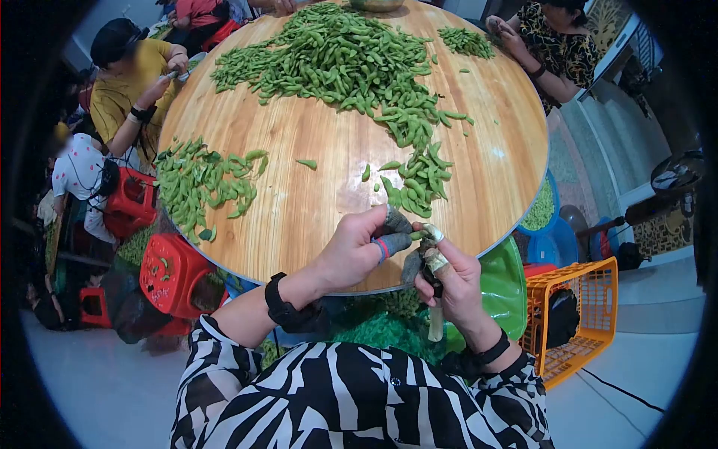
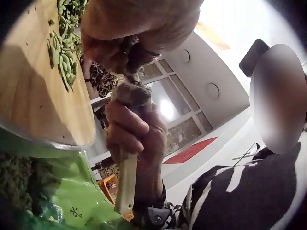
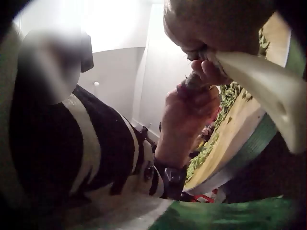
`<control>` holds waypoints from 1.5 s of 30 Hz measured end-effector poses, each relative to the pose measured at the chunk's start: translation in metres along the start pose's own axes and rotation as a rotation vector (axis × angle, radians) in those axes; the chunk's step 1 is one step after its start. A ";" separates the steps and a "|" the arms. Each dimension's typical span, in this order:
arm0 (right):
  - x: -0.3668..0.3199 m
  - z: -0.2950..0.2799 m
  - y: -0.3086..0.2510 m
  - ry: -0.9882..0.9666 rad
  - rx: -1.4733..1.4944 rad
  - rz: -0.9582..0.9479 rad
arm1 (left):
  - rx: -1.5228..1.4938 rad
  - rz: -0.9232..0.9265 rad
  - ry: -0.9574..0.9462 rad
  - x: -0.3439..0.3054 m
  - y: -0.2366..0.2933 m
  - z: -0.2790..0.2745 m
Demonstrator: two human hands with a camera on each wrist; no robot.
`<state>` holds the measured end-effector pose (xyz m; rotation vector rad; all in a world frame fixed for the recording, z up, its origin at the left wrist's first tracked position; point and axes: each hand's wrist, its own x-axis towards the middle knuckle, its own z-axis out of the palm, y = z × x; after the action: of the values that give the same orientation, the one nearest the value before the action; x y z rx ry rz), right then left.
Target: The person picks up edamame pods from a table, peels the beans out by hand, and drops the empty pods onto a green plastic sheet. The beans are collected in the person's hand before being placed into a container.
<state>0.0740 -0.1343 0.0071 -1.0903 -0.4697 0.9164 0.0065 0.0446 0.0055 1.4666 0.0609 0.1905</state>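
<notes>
Round table (image 1: 299, 198) in front of me, a big heap of pods (image 1: 344, 56) across its far half and a smaller pile (image 1: 202, 183) at the left edge. On the floor to the right there's an orange crate (image 1: 572, 322). At the near rim, the right hand (image 1: 456, 280) is curled round a pale handle (image 1: 435, 322), while the left hand (image 1: 355, 247) pinches one pod (image 1: 418, 235) in its grey-wrapped fingertips, between the two hands.
</notes>
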 end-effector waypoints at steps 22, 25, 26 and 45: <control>-0.002 -0.011 0.006 -0.075 0.541 0.317 | 1.072 0.632 -0.116 -0.004 0.013 -0.012; -0.003 0.000 0.002 -0.034 0.547 0.326 | 0.902 0.577 -0.158 -0.003 0.011 -0.014; -0.004 0.004 0.000 0.025 0.515 0.326 | 0.748 0.503 -0.131 -0.002 0.008 -0.014; 0.000 -0.010 0.004 0.153 -0.132 0.011 | 0.083 -0.359 -0.252 -0.005 0.017 -0.007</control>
<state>0.0798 -0.1394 -0.0002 -1.2745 -0.4021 0.8136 -0.0013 0.0519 0.0214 1.5257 0.1276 -0.2917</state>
